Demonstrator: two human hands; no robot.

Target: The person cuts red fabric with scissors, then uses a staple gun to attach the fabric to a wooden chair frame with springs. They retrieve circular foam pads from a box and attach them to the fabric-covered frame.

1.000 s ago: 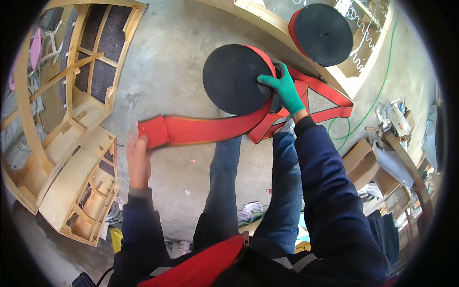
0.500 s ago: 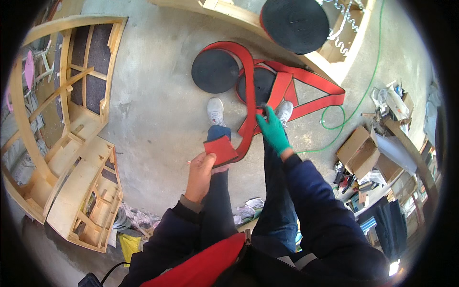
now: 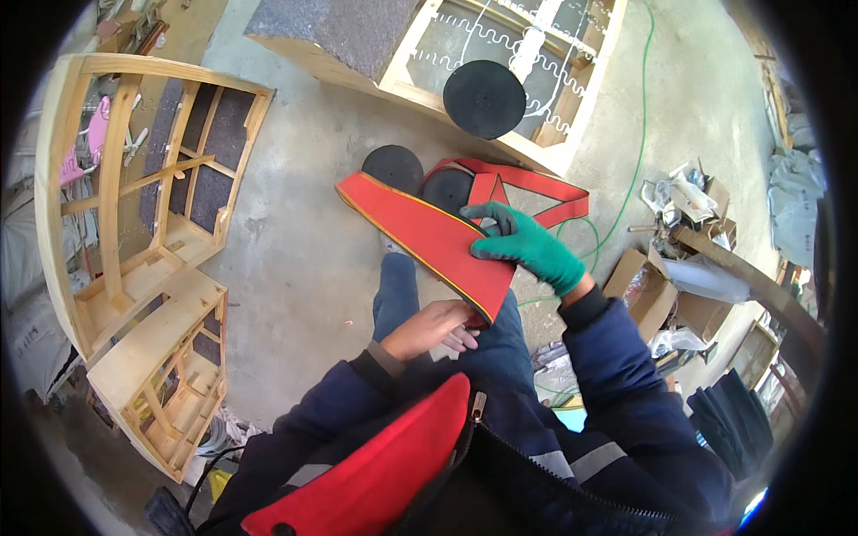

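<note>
Strip end now drawn in close to the person's body, right hand up off the floor roll and onto the webbing; view shifted too. Landmark: spring frame (image 3: 541,156). Red strip (image 3: 429,228) hangs on its near side, between it and the person's body, broad face up, far part folding over above the floor rolls. Left hand (image 3: 427,328), bare, grasps the near end, fingers curled behind, probably to keep that end controlled; thumb partly hidden. Right hand (image 3: 536,250), green-gloved, sits over the edge nearer the spring frame, thumb on the red face, forefinger bent past the border; can't tell if it's pinched tight. Likely there to guide or flatten the band. Left floor roll (image 3: 393,167) and right floor roll (image 3: 444,190) lie flat side by side just in front of the spring frame, presumably so webbing can pay out upward. Loose loops (image 3: 541,181) spread on the floor beside its near corner. Upper roll (image 3: 484,98) rests on its near rail, maybe parked clear of the loops.
</note>
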